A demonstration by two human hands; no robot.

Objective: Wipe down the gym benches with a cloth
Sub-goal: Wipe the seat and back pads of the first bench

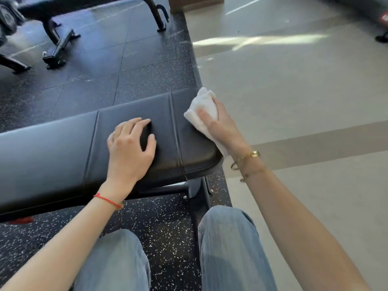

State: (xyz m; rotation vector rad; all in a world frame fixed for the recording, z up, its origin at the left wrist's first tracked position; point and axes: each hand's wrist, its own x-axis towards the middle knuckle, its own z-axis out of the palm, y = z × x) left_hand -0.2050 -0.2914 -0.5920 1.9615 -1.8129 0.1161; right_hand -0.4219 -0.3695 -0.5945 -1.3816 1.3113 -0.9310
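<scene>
Your right hand (218, 124) held the folded white terry cloth (201, 111) with fingers and thumb curled round it, pressing it against the rounded end of the black padded vinyl bench (63, 148). Part of the cloth hung over the pad's edge under your wrist. Your left hand (131, 148) lay flat on the middle panel of the pad, fingers relaxed and slightly spread, holding nothing; it looked to be steadying you or the bench.

The cloth sat at the very end of the seat, beside the last stitched seam, where the speckled rubber floor (163, 227) met the pale smooth floor (294, 91). Whether the rest of this pad had been wiped, you could not tell from its surface: no streaks or wet marks showed. The long stretch of pad running off to your left probably remained, and a second black bench (54, 11) stood well apart beyond, apparently untouched. I would judge the job early or midway.
</scene>
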